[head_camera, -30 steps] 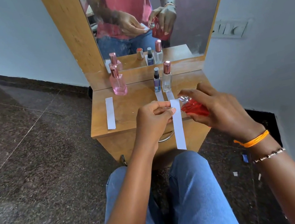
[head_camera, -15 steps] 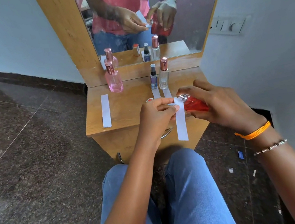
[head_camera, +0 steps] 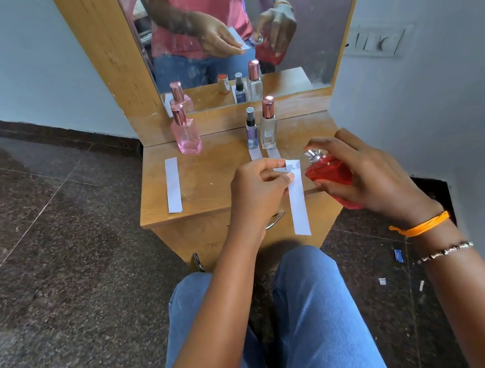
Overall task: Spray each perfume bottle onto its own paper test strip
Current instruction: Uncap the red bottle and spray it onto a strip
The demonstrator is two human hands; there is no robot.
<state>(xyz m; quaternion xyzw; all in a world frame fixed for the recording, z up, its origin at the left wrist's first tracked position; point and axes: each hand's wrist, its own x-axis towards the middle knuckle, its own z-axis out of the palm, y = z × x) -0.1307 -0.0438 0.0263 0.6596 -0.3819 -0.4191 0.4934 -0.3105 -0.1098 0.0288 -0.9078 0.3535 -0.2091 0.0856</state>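
Nearest the camera are the person's knees in blue jeans, drawn up just in front of the small wooden dressing table — the landmark for everything here. Above the table's front edge the left hand is pinched shut on the upper end of a white paper test strip, which hangs down past the edge, in front of the drawer handle. Just right of the strip, the right hand is wrapped around a red perfume bottle, held over the table's front right corner; the bottle is tilted, its silver nozzle pointing toward the top of the strip, with the forefinger arched over it. Nozzle and strip are near but not touching. The right wrist wears an orange thread and a beaded bracelet.

On the tabletop's left side a second strip lies flat. Farther in, two more strips lie side by side, partly hidden by the left hand, right in front of a small dark spray bottle and a clear bottle with a rose-gold cap that stand close together. At the table's back left stands a pink bottle — capped, upright. Behind the table rises the mirror, showing both hands and the bottles reflected.
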